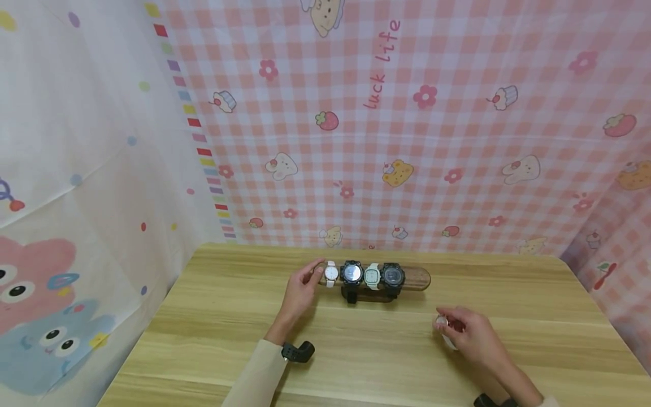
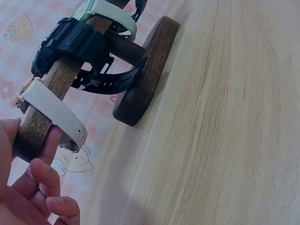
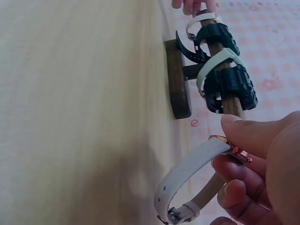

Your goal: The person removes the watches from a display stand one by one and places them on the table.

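A dark wooden watch stand [image 1: 418, 279] near the table's back edge bears two black watches [image 1: 352, 273] [image 1: 393, 275], a mint-green watch [image 1: 372, 276] and, at its left end, a white-strapped watch [image 1: 331, 273]. My left hand [image 1: 300, 291] grips that left end of the bar, thumb and forefinger on either side, beside the white strap [image 2: 55, 108]. In front of the stand's right end, my right hand [image 1: 473, 334] pinches another watch [image 1: 442, 320] by its case; its white strap [image 3: 180, 180] hangs buckled in a loop. The stand's right end carries no watch.
The wooden table [image 1: 366, 350] reaches back to a pink checked cloth [image 1: 458, 135] with printed figures. A white patterned cloth [image 1: 127, 186] hangs on the left. Black bands [image 1: 298, 352] are worn on both wrists.
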Available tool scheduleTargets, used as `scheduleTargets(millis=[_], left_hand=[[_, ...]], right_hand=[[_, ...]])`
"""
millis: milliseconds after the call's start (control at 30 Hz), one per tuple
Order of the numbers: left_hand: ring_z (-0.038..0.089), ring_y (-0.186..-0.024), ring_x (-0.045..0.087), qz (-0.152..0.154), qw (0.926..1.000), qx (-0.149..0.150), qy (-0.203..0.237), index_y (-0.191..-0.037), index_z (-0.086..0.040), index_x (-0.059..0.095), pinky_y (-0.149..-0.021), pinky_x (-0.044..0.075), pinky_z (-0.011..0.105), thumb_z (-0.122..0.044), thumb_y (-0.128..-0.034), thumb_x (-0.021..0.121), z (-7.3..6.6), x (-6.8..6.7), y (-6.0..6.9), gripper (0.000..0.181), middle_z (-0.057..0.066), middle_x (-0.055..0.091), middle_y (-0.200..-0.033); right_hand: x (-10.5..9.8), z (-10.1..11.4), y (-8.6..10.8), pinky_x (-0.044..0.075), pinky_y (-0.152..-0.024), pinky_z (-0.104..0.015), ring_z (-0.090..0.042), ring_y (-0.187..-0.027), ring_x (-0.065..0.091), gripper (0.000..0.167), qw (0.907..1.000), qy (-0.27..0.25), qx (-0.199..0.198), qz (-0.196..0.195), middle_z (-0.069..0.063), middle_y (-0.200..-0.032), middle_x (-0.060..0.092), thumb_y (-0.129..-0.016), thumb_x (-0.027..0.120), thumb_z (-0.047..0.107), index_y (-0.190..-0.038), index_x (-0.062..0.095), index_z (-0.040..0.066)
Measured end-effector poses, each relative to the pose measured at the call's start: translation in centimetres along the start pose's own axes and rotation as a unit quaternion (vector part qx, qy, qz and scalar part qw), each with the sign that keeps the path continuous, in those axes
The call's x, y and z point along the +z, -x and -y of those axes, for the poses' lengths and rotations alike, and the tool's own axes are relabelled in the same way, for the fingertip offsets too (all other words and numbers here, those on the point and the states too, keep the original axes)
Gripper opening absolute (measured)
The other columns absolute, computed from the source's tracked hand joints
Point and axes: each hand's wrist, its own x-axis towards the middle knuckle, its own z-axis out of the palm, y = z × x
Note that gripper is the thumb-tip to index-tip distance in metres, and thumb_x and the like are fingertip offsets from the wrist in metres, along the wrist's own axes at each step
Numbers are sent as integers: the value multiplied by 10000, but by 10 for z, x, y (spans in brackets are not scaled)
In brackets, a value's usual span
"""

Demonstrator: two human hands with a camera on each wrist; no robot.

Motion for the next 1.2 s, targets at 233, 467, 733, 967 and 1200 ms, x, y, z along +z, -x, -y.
scheduleTargets(millis=[233, 467, 733, 967, 1200], left_hand=[[209, -828, 560, -46, 10000, -13, 12, -1298, -221, 667, -665, 439, 222, -275, -1012, 581, 1, 1, 0, 304, 14, 647, -1298], [190, -771, 531, 20, 10000, -47, -6, -1329, -139, 638, -622, 406, 210, -208, -1021, 566, -9, -1, 3, 324, 75, 636, -1310], [181, -714, 516, 151, 9999, 39, 37, -1319, -68, 635, -603, 414, 208, -134, -1022, 553, -40, -6, 14, 315, 142, 654, -1244], [209, -676, 513, 167, 9998, -53, 69, -1325, -102, 635, -560, 397, 202, -145, -1025, 550, -39, -6, 14, 315, 115, 676, -1018], [133, -656, 473, 110, 9999, -76, 73, -1317, -96, 642, -563, 390, 207, -135, -1024, 549, -40, -7, 15, 310, 103, 671, -1035]], right_hand=[[5, -2, 5, 417, -515, -209, 29, -630, 444, 296, 9999, -81, -79, 47, 73, -759, 607, -788, 803, 16, -1067, 728, -50], [12, -3, 6, 438, -533, -203, 45, -637, 455, 293, 9997, 3, -227, 104, 89, -761, 613, -782, 810, 18, -1054, 731, -58], [16, -2, 3, 438, -558, -206, 35, -651, 449, 262, 9995, 47, -164, 257, 92, -748, 581, -804, 796, 28, -1047, 738, -51], [20, -4, 2, 442, -565, -205, 36, -659, 453, 265, 9995, 72, -156, 270, 83, -758, 591, -796, 801, 28, -1042, 739, -49], [24, -5, 1, 456, -603, -215, 19, -688, 468, 266, 9987, 232, 1, 456, 64, -785, 607, -799, 802, 50, -1047, 744, -26]])
